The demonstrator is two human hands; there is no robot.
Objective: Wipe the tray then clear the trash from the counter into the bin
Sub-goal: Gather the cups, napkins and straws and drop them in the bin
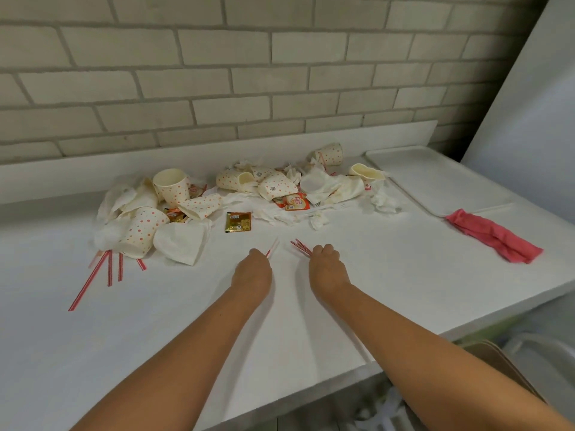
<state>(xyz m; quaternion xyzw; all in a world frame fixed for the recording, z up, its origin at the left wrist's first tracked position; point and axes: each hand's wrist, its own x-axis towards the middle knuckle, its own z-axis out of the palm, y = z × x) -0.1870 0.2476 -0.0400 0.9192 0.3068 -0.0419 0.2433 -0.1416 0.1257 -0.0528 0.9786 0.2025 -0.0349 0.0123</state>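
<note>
White counter (155, 321) against a pale brick wall (217, 73), and both hands are down on it, front and centre. Left hand (252, 273), knuckles up, fingers curled, pinches one striped straw (273, 247), red and white, its free end pointing away toward the pile. Right hand (328, 269) is balled round a bundle of straws (300, 246), the red-striped ends fanning out to the left of the fist; how many it holds I cannot tell. The two hands sit near each other, a bare strip of counter between them.

Just beyond them lies a brown sachet (238, 222), flat and alone. Behind it the trash heap runs along the back edge: polka-dot paper cups, cream with orange spots, most toppled or crushed, one upright cup (172, 186) at the left and a tipped cup (141, 231) lying in front of it. Crumpled napkins (183, 244) are bunched among them, with orange sachets (294, 201) near the middle. Loose straws (90, 279) stick out from under the left end of the heap.

Far right, a white tray (435, 178) lies flat in the corner, and a pink cloth (493, 236) is slumped just off its front edge
</note>
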